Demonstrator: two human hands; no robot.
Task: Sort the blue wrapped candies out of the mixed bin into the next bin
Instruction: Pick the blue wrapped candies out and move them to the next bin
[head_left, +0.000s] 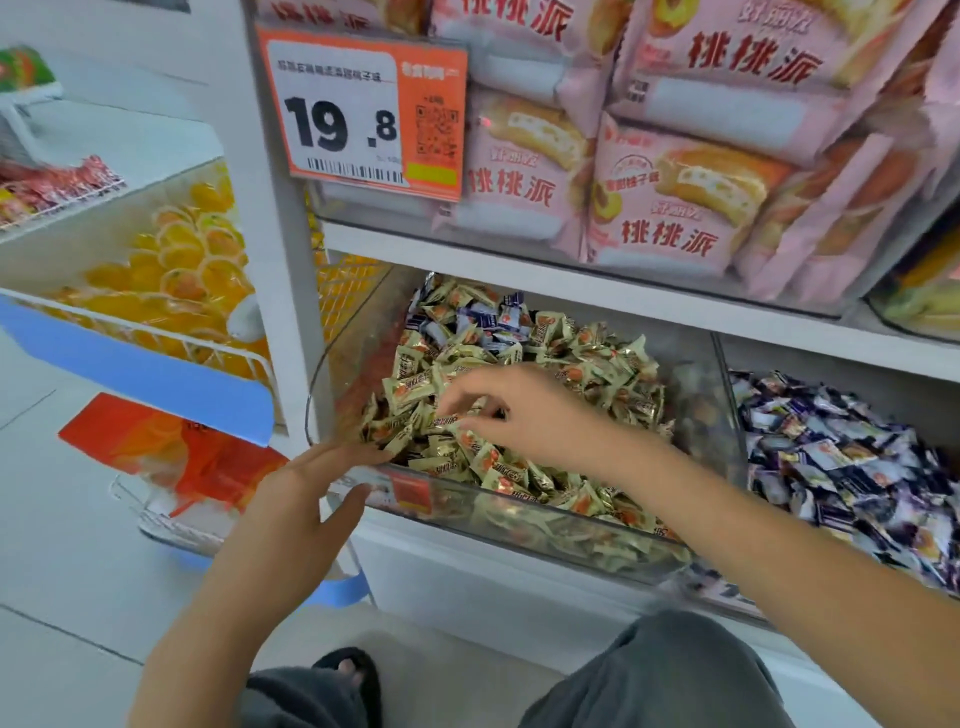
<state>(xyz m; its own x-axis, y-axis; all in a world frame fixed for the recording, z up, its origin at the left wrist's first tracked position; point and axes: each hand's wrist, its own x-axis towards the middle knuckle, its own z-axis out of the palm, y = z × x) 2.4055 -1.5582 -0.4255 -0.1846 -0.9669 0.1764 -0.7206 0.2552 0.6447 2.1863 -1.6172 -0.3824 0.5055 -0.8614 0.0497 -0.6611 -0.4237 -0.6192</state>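
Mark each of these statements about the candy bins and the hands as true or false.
1. Blue wrapped candies lie at the back of the mixed bin. True.
2. The right hand is over the next bin. False: it is over the mixed bin, fingers down among the gold wrapped candies.
3. The left hand rests on the mixed bin's front left corner. True.
4. The price tag reads 9.8. False: it reads 19.8.
5. The next bin holds mostly blue wrapped candies. True.
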